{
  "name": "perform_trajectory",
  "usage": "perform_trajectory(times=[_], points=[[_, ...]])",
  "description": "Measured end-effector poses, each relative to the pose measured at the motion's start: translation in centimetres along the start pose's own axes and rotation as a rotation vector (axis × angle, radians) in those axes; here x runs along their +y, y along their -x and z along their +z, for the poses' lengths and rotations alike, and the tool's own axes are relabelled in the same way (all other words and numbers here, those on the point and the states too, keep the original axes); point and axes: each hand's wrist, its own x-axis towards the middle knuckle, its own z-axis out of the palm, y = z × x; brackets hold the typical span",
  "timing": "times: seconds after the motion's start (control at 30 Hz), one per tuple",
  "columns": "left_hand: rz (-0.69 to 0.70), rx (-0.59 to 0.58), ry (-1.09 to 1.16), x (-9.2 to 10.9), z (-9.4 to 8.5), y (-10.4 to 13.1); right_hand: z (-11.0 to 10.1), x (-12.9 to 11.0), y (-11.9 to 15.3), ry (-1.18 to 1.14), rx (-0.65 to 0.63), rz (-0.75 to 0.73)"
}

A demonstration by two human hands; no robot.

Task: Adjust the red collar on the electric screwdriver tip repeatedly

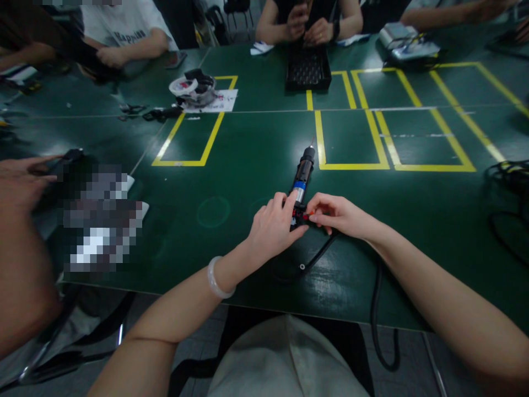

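Observation:
A dark, slim tool (303,172) with a blue and silver band lies on the green table (248,184), its thin tip pointing away from me. My left hand (275,225) is wrapped over the tool's near end, where small red and black parts show. Just right of that end, my right hand (334,214) pinches a small red-orange piece (309,215) against the tool. A black cable (320,254) passes below my right hand and hangs over the table's front edge. A small metal ring (302,267) sits by the cable.
Yellow tape (353,166) marks rectangles on the table. A black tray (308,69) stands before a person opposite. A white tape roll and bundle (194,90) sit back left. At left, another person's hand (25,179) is near blurred-out items (103,220). Coiled cables (512,179) lie right.

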Motion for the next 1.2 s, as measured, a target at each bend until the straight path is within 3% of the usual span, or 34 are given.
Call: perform_trajectory(times=[0.2, 0.43, 0.9, 1.2], points=[[-0.007, -0.008, -0.02, 0.1, -0.2, 0.0, -0.4, 0.4, 0.0, 0.24, -0.023, -0.097], [-0.02, -0.01, -0.046, 0.5, -0.3, -0.1, -0.4, 0.0, -0.1, 0.327, -0.003, -0.114], [-0.039, 0.006, -0.085, 1.2, -0.5, -0.5, 0.3, 0.5, -0.2, 0.122, 0.046, 0.028], [-0.04, -0.006, -0.095, 0.7, -0.7, -0.5, -0.1, 0.7, -0.4, 0.005, 0.171, 0.0]])
